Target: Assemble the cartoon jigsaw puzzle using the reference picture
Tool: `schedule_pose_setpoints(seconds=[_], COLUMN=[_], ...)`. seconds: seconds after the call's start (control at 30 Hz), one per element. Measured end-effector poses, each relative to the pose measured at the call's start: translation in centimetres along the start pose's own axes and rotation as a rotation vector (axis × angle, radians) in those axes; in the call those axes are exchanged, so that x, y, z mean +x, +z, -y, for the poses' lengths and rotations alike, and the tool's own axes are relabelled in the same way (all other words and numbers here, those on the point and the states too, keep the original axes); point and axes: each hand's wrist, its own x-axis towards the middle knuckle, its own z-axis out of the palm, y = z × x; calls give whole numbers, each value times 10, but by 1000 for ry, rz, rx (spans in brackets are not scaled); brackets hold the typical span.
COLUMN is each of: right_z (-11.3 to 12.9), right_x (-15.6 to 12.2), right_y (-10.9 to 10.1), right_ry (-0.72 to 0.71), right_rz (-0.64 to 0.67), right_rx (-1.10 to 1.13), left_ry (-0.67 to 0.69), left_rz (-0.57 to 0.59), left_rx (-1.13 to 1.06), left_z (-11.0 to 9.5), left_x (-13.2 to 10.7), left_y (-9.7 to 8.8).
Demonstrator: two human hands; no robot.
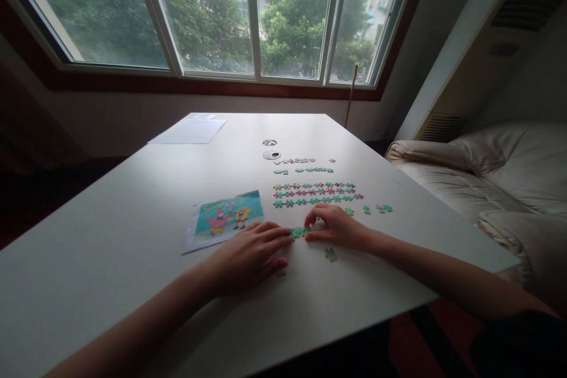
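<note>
head view: two bare hands meet over a white worktop (110,236), approx. centre. between them lies a short joined strip of green-blue jigsaw pieces (296,233), flat on the surface. left hand (260,253): fingers stretched out flat, tips touching the strip's left end. right hand (333,228): thumb & forefinger curved toward each other at its right end; can't tell if they pinch a piece or just rest on it.

for a good fit, i'd keep the left fingers pressing lightly so the strip doesn't skid, line up tab w/ socket, then push straight down, not sideways; checking colours vs. the picture sheet (229,214) should help.

nearby: one loose green piece (330,254) just below the right hand; sorted rows of pieces (301,202) beyond the hands; a few strays (367,209) to the right.

writing: none legible. picture sheet, left of the strip, shows cartoon figs., prob. spongebob & co., no readable title. pale papers (190,131) at the far left look blank from here; two small round objects (271,155) behind the rows, no readable label.
</note>
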Motion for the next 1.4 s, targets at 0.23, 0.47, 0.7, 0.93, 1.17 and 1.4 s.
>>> schedule_pose_setpoints(seconds=[0.23, 0.47, 0.7, 0.93, 1.17, 1.4], right_z=[2, 3, 5, 1, 2, 1], right_x=[-1, -2, -4, -3, -2, -4], right_y=[-1, -2, -3, 1, 0, 0], right_ry=[-20, -12, -55, -85, -79, -96], right_rz=[-21, -18, -64, -65, -61, -47], right_rx=[4, -11, 4, -7, -26, -22], left_ry=[0, -7, -13, -8, -4, -174], left_rz=[1, 4, 26, 16, 4, -58], left_rx=[-13, -16, -2, -8, 3, 164], left_z=[-2, -2, -2, -1, -2, -1], left_x=[1, 1, 1, 0, 1, -2], left_y=[-2, -3, -3, -1, -1, -4])
